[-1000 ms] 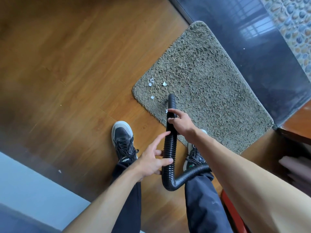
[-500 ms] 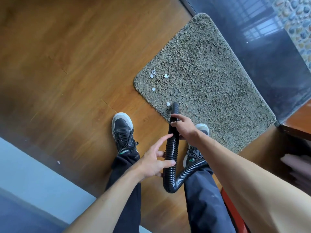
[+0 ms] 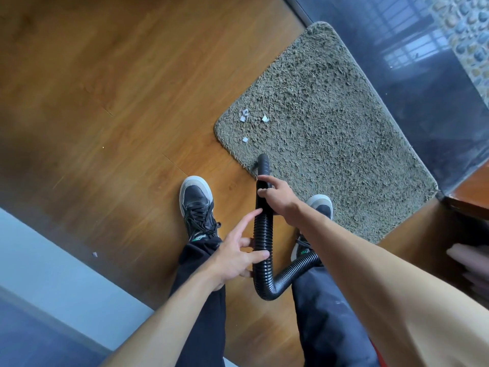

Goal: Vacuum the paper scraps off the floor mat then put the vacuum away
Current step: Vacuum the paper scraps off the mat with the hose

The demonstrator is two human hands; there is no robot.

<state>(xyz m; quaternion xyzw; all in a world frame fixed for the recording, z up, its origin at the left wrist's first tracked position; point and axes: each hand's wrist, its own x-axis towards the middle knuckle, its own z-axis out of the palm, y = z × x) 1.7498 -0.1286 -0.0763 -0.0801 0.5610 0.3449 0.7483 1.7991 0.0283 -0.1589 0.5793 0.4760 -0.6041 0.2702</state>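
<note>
A person stands on a glossy wooden floor point(image 3: 111, 107), one shoe point(image 3: 197, 205) beside a shaggy grey-brown mat point(image 3: 325, 144) laid against a dark, reflective threshold point(image 3: 412, 83). The right hand point(image 3: 280, 198) grips a black ribbed vacuum hose point(image 3: 262, 234) near its nozzle, which touches the mat's near edge; the left hand point(image 3: 235, 258), fingers spread, steadies the hose lower down. White paper scraps point(image 3: 244, 116) lie near the mat's corner.

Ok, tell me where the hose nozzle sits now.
In the head view, the hose nozzle rests on the floor mat's near edge, just below the paper scraps, ahead of the right hand.
</note>
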